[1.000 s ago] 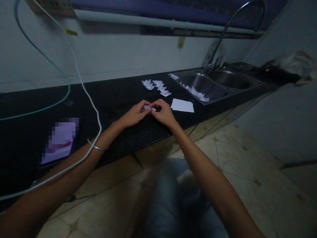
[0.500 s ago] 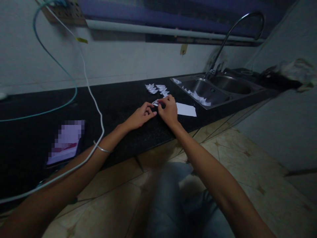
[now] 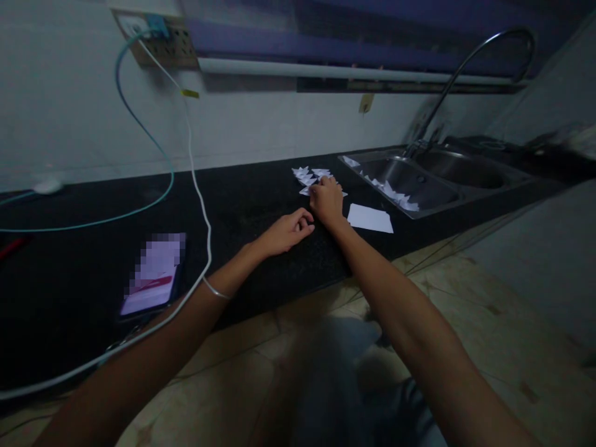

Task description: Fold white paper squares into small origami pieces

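My right hand is stretched forward on the black counter, fingers closed on a small folded white paper piece at the near edge of a pile of folded paper pieces. Behind it, my left hand rests on the counter with its fingers loosely curled and nothing visible in them. A thin bangle sits on my left wrist. A flat white paper sheet lies just right of my right hand.
A steel double sink at the right holds more paper pieces, under a tall curved faucet. A lit phone lies at the left. A white cable and a teal cable hang from a wall socket.
My hands have parted. The right hand carried the folded piece forward to the pile, while the left hand stayed back and curled on the counter. The view shifted left.
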`<action>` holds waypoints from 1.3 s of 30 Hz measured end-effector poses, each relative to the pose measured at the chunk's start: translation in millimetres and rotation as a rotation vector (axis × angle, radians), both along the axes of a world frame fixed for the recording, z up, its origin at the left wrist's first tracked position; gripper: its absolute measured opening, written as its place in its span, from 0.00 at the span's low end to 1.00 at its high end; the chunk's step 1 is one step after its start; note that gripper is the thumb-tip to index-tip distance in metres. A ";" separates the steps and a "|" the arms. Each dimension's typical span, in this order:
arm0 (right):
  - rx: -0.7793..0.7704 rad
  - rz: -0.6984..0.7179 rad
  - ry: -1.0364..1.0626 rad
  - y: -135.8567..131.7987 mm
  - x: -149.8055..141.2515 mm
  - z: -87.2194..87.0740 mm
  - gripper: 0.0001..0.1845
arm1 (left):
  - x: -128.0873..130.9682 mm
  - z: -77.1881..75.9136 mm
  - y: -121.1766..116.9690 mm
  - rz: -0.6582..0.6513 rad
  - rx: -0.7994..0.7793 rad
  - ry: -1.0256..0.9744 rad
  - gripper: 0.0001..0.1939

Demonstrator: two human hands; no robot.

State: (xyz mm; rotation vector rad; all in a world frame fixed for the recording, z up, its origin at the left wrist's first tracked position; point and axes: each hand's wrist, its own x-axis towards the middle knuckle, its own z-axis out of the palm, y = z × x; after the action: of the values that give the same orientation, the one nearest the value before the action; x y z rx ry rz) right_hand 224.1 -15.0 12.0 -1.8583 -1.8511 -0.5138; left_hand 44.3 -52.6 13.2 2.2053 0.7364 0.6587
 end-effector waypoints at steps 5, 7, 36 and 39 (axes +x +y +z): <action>-0.033 -0.008 -0.025 11.4 2.8 0.4 0.16 | -0.3 3.4 -0.8 -0.025 -0.013 0.002 0.10; -0.041 -0.017 -0.031 15.9 4.3 -0.4 0.16 | -0.4 3.0 -0.4 -0.025 -0.007 0.002 0.09; -0.046 -0.002 0.049 32.3 6.6 -0.6 0.14 | -1.5 4.1 -1.0 -0.019 -0.071 0.058 0.10; -0.049 0.002 0.045 31.9 6.8 0.3 0.14 | -1.2 5.3 -1.8 -0.015 -0.075 0.064 0.10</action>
State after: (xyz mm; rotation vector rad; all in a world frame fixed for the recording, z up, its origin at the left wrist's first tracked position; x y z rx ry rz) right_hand 230.9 16.8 12.3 -1.8837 -1.8516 -0.4256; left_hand 43.2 -54.4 18.4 2.1699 0.7641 0.5466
